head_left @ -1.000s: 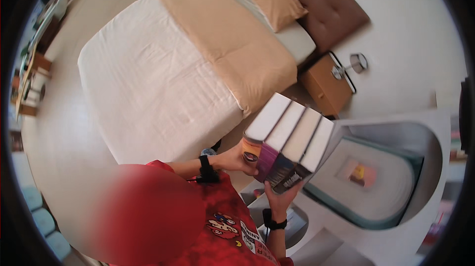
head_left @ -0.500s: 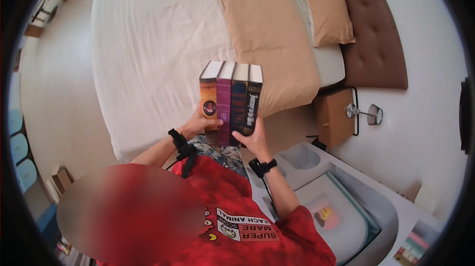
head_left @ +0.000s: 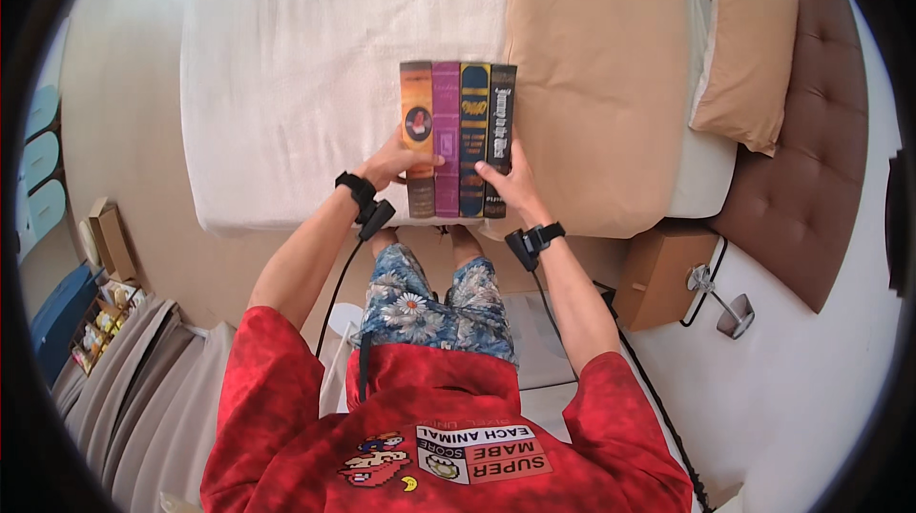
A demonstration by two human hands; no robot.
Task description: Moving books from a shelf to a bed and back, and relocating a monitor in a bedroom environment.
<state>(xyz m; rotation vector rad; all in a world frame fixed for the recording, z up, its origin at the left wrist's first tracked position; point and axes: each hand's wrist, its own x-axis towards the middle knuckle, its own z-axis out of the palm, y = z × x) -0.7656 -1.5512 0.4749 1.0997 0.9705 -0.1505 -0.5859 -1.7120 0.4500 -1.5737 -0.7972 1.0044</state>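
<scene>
Four is avoided here: a row of several thick books is held upright side by side, spines facing me, over the near edge of the bed. My left hand grips the outer side of the orange-brown book, its thumb across the spines. Beside that stands a purple book, then a dark blue book with gold bands. At the right end is a black book, with my right hand pressed against it and the thumb over the blue spine. Both hands squeeze the row together.
A beige blanket covers the bed's right part, near a pillow and a brown headboard. A wooden nightstand and a small lamp are at the right. Grey curtain folds and a blue chair lie at left.
I have turned to face the bed squarely. The books have moved forward over its edge and tilted, so their spines face me and their white page tops no longer show.
</scene>
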